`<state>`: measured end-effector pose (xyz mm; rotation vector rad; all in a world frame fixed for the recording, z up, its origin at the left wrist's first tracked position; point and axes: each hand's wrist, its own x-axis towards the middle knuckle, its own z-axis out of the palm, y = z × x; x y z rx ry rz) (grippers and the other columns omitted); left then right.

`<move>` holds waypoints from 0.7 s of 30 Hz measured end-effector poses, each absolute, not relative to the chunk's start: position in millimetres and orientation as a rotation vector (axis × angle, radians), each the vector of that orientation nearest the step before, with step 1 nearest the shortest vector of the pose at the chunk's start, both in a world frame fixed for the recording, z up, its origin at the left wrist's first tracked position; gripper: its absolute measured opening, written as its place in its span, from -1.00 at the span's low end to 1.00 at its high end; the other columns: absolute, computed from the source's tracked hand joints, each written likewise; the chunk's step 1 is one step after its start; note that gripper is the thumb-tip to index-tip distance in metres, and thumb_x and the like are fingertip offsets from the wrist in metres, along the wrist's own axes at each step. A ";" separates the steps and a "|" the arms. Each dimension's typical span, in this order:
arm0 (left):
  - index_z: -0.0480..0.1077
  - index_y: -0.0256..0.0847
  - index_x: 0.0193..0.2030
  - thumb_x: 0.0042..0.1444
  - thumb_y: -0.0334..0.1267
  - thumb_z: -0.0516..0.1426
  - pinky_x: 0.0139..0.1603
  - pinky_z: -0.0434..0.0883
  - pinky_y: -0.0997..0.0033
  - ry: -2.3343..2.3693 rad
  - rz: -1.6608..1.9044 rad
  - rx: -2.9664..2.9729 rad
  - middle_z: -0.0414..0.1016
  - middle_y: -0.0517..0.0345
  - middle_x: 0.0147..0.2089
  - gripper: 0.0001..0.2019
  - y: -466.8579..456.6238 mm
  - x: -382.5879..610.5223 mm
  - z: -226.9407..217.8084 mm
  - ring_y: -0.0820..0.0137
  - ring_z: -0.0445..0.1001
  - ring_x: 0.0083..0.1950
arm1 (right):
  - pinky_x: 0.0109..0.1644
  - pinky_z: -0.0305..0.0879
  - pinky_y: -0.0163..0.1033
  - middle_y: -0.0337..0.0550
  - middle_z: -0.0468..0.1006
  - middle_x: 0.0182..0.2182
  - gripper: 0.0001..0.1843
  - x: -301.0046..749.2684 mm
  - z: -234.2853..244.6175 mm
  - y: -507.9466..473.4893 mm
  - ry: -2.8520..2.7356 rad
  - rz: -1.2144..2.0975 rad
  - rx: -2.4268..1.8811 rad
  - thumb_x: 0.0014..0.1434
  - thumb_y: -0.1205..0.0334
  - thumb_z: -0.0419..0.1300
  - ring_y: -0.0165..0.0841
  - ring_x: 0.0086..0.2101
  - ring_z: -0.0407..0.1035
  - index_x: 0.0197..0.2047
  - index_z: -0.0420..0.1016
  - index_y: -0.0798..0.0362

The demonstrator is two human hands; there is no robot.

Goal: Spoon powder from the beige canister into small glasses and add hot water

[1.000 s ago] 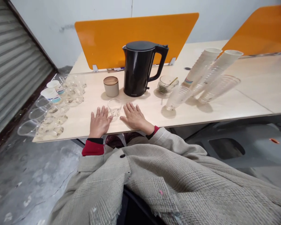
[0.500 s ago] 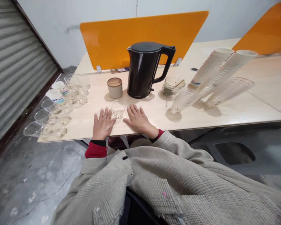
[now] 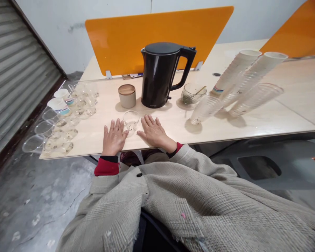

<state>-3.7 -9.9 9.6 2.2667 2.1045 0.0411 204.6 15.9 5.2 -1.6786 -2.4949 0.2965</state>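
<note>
My left hand [image 3: 114,137] and my right hand [image 3: 154,131] both lie flat on the pale wooden table [image 3: 173,120], palms down, fingers spread, holding nothing. Between them stands a small clear glass cup [image 3: 131,120]; my left thumb is right beside it. Behind the cup stands a black electric kettle [image 3: 161,75] with its handle to the right. A beige jar with a wooden lid [image 3: 126,95] is left of the kettle. A glass bowl with a spoon [image 3: 192,94] is to its right.
Tilted stacks of paper cups [image 3: 236,71] and clear plastic cups [image 3: 252,96] stand on the right. Several clear cups and glasses [image 3: 60,127] crowd the table's left end. An orange divider panel [image 3: 157,35] rises behind the kettle. A roller shutter [image 3: 13,73] is at far left.
Only the view has shifted slightly; both hands stay flat on the table on either side of the glass cup.
</note>
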 end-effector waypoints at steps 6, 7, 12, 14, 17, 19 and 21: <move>0.03 -0.15 0.67 0.54 0.01 -0.23 0.69 -0.10 -0.34 2.097 0.058 2.273 -0.09 0.02 0.74 -0.34 -8.7 -5.3 7.2 0.06 -0.18 0.76 | 0.66 -0.34 0.28 0.30 -0.13 0.63 -0.12 204.7 6.7 15.9 -2.494 0.317 -1.678 0.54 -0.13 -0.02 0.03 0.62 -0.25 0.64 -0.01 0.35; 0.03 -0.15 0.67 0.54 0.01 -0.23 0.69 -0.10 -0.34 2.097 0.057 2.272 -0.09 0.02 0.74 -0.34 -8.7 -5.3 7.3 0.06 -0.18 0.76 | 0.66 -0.34 0.28 0.30 -0.13 0.63 -0.12 204.7 7.3 15.6 -2.494 0.321 -1.678 0.54 -0.13 -0.02 0.03 0.62 -0.25 0.65 -0.01 0.35; 0.02 -0.21 0.67 0.54 0.01 -0.24 0.69 -0.11 -0.34 2.098 0.043 2.274 -0.11 0.00 0.74 -0.33 -9.0 -4.9 8.2 0.05 -0.18 0.76 | 0.66 -0.35 0.28 0.29 -0.13 0.64 -0.12 204.3 10.4 14.5 -2.500 0.338 -1.697 0.54 -0.12 -0.02 0.03 0.62 -0.26 0.65 -0.02 0.36; 0.01 -0.22 0.67 0.54 0.01 -0.25 0.70 -0.11 -0.32 2.097 0.036 2.270 -0.12 0.01 0.74 -0.33 -9.1 -4.8 8.7 0.05 -0.19 0.76 | 0.66 -0.35 0.28 0.29 -0.13 0.64 -0.12 204.2 10.4 14.7 -2.501 0.333 -1.701 0.54 -0.12 -0.01 0.03 0.62 -0.26 0.65 -0.02 0.36; 0.01 -0.22 0.67 0.54 0.01 -0.25 0.70 -0.11 -0.32 2.095 0.037 2.265 -0.12 0.01 0.74 -0.32 -9.2 -4.7 9.4 0.05 -0.19 0.76 | 0.66 -0.34 0.28 0.29 -0.12 0.63 -0.12 204.1 9.1 15.5 -2.501 0.316 -1.691 0.54 -0.13 -0.01 0.03 0.62 -0.25 0.64 -0.01 0.35; 0.01 -0.23 0.67 0.54 0.01 -0.25 0.70 -0.12 -0.32 2.092 0.038 2.264 -0.13 0.01 0.74 -0.32 -9.4 -4.6 9.8 0.05 -0.20 0.76 | 0.66 -0.33 0.28 0.29 -0.12 0.63 -0.12 203.9 8.0 15.7 -2.502 0.308 -1.688 0.54 -0.13 -0.01 0.02 0.62 -0.25 0.64 -0.01 0.35; 0.01 -0.23 0.67 0.54 0.01 -0.26 0.70 -0.12 -0.32 2.091 0.035 2.264 -0.13 0.02 0.74 -0.32 -9.4 -4.8 9.8 0.05 -0.20 0.76 | 0.66 -0.33 0.27 0.29 -0.12 0.63 -0.12 204.1 6.6 15.8 -2.502 0.305 -1.690 0.54 -0.13 -0.02 0.02 0.62 -0.24 0.65 -0.01 0.34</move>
